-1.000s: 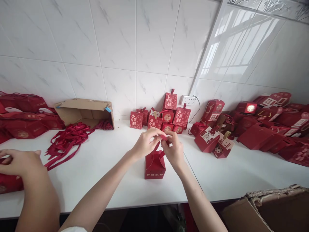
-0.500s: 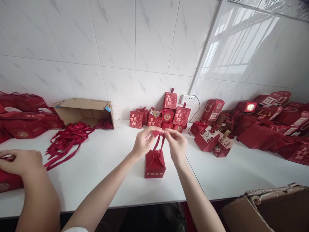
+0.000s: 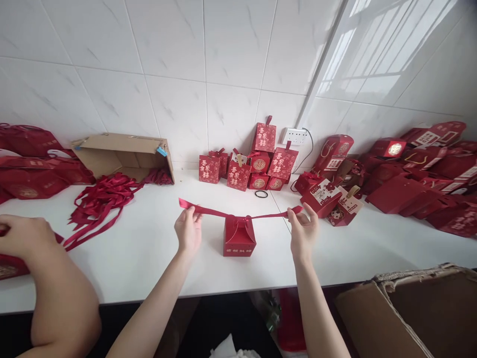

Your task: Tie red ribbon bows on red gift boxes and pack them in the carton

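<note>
The left hand (image 3: 189, 223) pinches one end of a red ribbon (image 3: 213, 211), the right hand (image 3: 302, 226) the other — stretched sideways from the top of a small red box (image 3: 239, 244). The box stands upright on the white tabletop (image 3: 272, 258), between both hands, near a loose ribbon heap (image 3: 100, 200).

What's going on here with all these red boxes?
A person's left hand and right hand each hold one end of a red ribbon, stretched out sideways at the top of a small red box. The box stands upright on a white table. A co-worker's hand is near another red box at the far left.
</note>
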`<state>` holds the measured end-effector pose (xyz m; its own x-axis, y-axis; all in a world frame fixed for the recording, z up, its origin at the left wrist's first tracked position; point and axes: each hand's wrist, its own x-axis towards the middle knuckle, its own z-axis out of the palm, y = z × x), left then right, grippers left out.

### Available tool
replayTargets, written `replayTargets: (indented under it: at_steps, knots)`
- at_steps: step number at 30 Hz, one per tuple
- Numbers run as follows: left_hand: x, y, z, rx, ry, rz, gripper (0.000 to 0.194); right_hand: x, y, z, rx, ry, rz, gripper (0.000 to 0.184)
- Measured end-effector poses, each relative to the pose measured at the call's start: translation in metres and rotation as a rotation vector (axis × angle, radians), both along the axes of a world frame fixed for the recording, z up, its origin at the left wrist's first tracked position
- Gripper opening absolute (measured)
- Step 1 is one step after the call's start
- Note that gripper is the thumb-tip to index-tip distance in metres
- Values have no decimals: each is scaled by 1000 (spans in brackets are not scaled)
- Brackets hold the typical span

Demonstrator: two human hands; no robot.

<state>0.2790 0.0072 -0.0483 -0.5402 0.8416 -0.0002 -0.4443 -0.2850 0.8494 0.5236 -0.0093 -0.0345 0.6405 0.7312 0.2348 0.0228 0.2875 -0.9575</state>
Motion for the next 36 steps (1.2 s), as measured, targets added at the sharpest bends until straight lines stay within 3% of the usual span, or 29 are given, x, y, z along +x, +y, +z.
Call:
replayTargets:
  at_steps: [3,6,9,11,12,14,15,17,19,23,28,36]
  knots:
    - [-23,-8,-28,-99,68,20,25,24,-12,-20,-122,-27,-18,64]
    - [-42,-15,-49,-225,176,-6,23,45,-24,-43,-353,-121,88,73]
    - [-49,-18,-50,-265,341,75,31,51,-27,-55,-504,-292,97,75]
    - [-44,-15,-40,-190,582,106,38,44,-22,-52,-445,-377,64,68]
    - [-40,-13,-33,-151,717,38,36,37,-18,-48,-395,-403,98,62]
    - [-29,-9,-19,-144,913,-285,20,20,-9,-38,-320,-420,290,49]
    - [-24,-6,-14,-174,937,-492,16,11,-5,-34,-310,-411,416,44]
    - [-14,-2,-7,-232,907,-832,28,-4,2,-28,-338,-352,656,41]
    - [-8,1,-5,-231,844,-1003,36,-14,6,-28,-383,-219,849,40]
    - [-6,5,-9,-185,756,-1083,37,-19,11,-37,-403,-13,1021,39]
    - [-10,9,-18,-165,652,-1124,38,-8,17,-42,-418,-20,1013,35]
    - [-19,17,-34,-167,564,-1165,41,5,20,-36,-526,-127,974,33]
